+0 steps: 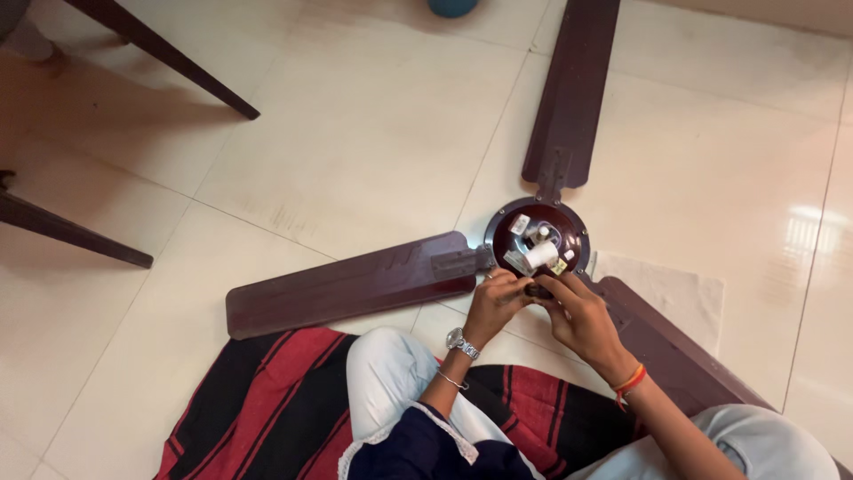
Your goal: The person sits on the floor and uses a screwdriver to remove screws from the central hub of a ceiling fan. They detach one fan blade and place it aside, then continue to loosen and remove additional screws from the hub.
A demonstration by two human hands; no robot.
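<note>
Roughly, left to right:
furniture legs [169,58]: dark, slanting in at 10 o'clock, well apart from the work.
mat [267,391]: red and black striped cloth at 7 o'clock; the person sits on it in pale trousers.
left blade [351,284]: dark brown, flat on the tiled floor [355,133], running from hub toward 8 o'clock.
left hand [499,298]: wristwatch and thin bangle at the wrist; fingers curled narrow at the hub's 6 o'clock rim, pinching some small dark part. Cannot tell what it is.
ceiling fan hub [537,238]: centre of frame, round, glossy maroon, open side up. White cylinder and small labelled components sit inside, wiring too small to read.
top blade [573,89]: runs from hub to 12 o'clock.
right hand [577,316]: orange thread at the wrist; fingers closed narrow beside the left hand, on the same dark part at the rim.
right blade [666,342]: heads to 4 o'clock, partly under the forearm.
cloth [675,293]: pale, just beside hub at 3 o'clock.
risk 1: small part may slip from the pinch and skid off on the glossy tile.
risk 2: pulling sideways could strain the thin wires inside.
risk 3: hub may spin on smooth floor, nothing braces it.
</note>
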